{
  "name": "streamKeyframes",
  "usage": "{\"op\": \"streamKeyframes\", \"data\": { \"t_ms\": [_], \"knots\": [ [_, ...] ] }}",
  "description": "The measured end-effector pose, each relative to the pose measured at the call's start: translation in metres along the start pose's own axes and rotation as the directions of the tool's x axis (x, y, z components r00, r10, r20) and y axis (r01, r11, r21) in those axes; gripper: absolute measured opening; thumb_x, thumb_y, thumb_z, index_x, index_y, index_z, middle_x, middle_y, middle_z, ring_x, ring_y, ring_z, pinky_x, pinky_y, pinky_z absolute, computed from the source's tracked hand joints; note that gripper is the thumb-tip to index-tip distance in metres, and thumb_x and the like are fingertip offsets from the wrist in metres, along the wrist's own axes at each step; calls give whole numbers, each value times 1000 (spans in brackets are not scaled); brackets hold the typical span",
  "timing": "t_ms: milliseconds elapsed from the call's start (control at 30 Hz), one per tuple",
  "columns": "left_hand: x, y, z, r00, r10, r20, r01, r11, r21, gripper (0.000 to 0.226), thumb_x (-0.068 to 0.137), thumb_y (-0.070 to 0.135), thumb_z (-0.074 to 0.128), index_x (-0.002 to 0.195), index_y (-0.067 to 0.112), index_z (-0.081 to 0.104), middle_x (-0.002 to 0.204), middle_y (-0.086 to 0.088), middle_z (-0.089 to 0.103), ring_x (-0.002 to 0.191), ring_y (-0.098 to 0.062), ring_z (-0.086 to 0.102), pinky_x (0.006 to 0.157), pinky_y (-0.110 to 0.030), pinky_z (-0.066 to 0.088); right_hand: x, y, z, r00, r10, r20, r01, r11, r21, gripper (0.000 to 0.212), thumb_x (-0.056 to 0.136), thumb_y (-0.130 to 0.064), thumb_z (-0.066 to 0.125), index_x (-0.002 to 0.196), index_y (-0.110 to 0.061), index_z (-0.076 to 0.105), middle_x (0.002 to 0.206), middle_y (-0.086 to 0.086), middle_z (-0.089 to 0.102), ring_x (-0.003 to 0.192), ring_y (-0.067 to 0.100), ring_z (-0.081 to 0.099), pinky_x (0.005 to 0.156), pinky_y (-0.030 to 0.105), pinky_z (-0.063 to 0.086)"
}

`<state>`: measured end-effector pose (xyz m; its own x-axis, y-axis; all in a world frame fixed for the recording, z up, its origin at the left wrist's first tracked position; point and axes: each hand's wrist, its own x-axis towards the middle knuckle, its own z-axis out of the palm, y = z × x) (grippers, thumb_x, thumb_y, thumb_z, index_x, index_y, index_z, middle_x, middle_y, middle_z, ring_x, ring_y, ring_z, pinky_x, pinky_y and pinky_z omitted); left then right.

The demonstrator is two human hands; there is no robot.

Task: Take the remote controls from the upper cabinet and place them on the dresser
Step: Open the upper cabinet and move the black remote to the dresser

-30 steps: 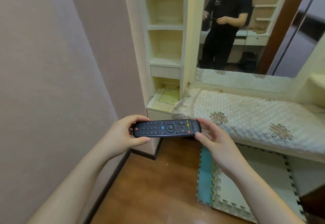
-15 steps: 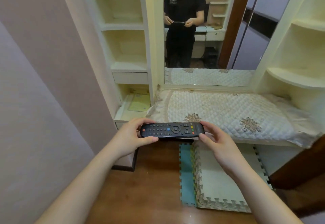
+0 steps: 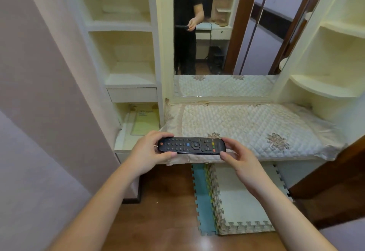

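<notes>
Head cam: black remote control held sideways between both hands, buttons up, roughly level. Left hand pinches the end with the red power button, thumb on the near edge, fingers curled over the far edge. Right hand pinches the opposite end by the coloured buttons, thumb tip at the near corner, fingers behind the far edge. Remote sits over the front edge of the dresser; can't tell if it's touching the quilted cover or just above it. Cover spreads forward and right of the hands. Forward-left of left hand: open cubby with a yellowish sheet, small drawer above it, shelves higher up. Mirror straight ahead past the remote, showing a person in dark clothes holding a remote. Foam floor mats below right hand, on wood floor
</notes>
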<state>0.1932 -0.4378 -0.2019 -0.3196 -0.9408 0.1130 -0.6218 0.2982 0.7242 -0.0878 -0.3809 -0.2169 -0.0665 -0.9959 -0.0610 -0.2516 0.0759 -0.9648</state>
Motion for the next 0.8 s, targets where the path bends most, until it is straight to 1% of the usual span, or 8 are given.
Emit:
{"op": "streamKeyframes", "data": {
  "t_ms": [67, 167, 300, 367, 400, 533, 667, 800],
  "knots": [
    [11, -6, 4, 1000, 5, 8, -5, 1000, 11, 49, 73, 37, 80, 118, 35, 60, 107, 13, 55, 96, -1, 55, 79, -9, 41, 10, 3, -1, 1000, 8, -10, -8, 1000, -11, 39, 91, -19, 61, 126, -36, 55, 122, -19, 60, 100, -9, 62, 73, 8, 48],
    [32, -14, 13, 1000, 17, 16, -17, 999, 28, 50, 74, 36, 79, 120, 33, 60, 108, 12, 54, 98, -6, 54, 87, -22, 44, 27, 9, -6, 999, 25, -33, -25, 1000, -11, 39, 91, -21, 62, 122, -43, 55, 119, -24, 60, 98, -9, 62, 76, 11, 46],
    [64, -22, 28, 1000, 21, 22, -22, 997, 67, 51, 74, 37, 78, 121, 36, 58, 106, 19, 50, 96, -1, 50, 84, -17, 40, 56, 24, -15, 998, 57, -41, -56, 998, 19, 39, 91, -18, 62, 119, -45, 56, 116, -25, 61, 97, -8, 63, 74, 12, 48],
    [84, -26, 36, 1000, 10, 28, -12, 997, 77, 52, 73, 35, 79, 121, 35, 59, 107, 16, 50, 96, -2, 50, 86, -19, 40, 75, 33, -20, 997, 72, -35, -71, 997, 25, 39, 91, -18, 61, 120, -43, 55, 117, -26, 61, 97, -8, 63, 78, 16, 47],
    [94, -28, 41, 999, -3, 32, 0, 997, 83, 53, 73, 35, 79, 122, 35, 59, 107, 15, 50, 97, -4, 51, 86, -20, 41, 86, 37, -23, 997, 77, -26, -77, 997, 26, 39, 91, -17, 62, 122, -41, 54, 117, -26, 61, 97, -8, 63, 77, 15, 47],
    [137, -31, 59, 998, -55, 44, 50, 993, 109, 55, 73, 34, 80, 123, 35, 57, 109, 14, 49, 97, -6, 54, 85, -22, 44, 133, 50, -39, 996, 89, 0, -89, 996, 16, 40, 91, -14, 61, 125, -32, 53, 119, -18, 61, 98, -3, 64, 72, 13, 51],
    [175, -32, 74, 994, -89, 57, 83, 990, 113, 54, 73, 32, 80, 123, 33, 58, 109, 13, 50, 98, -8, 56, 90, -28, 49, 176, 63, -58, 994, 107, 27, -107, 994, -17, 41, 90, -13, 62, 125, -32, 54, 116, -18, 62, 91, -8, 63, 68, 7, 49],
    [202, -39, 89, 991, -123, 52, 115, 985, 130, 55, 72, 32, 81, 122, 31, 59, 106, 13, 50, 97, -11, 56, 90, -30, 49, 210, 75, -71, 988, 139, 72, -136, 989, -51, 41, 89, -14, 64, 126, -29, 53, 117, -16, 61, 90, -9, 64, 66, 6, 48]
  ]
}}
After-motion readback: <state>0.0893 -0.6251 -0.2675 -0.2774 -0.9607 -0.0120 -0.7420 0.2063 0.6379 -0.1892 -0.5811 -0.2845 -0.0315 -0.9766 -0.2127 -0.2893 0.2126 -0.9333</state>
